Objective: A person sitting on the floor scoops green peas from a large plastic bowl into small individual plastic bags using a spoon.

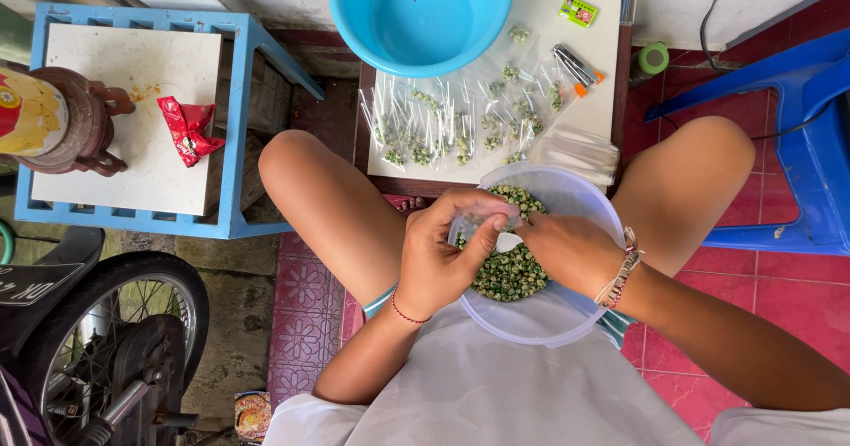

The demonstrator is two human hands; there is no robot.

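At the centre of the frame, the left hand (pixel 440 255) is pinching a small clear bag (pixel 490 224) open over a lap-held clear tub (pixel 567 193) of green peas (pixel 512 273), catching spills; the right hand (pixel 567 249), fingers pressed together, is feeding it. Filled packets (pixel 460 123) are lying above.

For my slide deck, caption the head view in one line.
Both hands, left hand and right hand, work over a clear bowl of green peas.

light: bright, even daylight | shadows: soft, faint under the knees | glare: mild sheen on the round blue plastic basin (pixel 421 12) at 12 o'clock | focus: sharp throughout | edges: slight wide-angle bending
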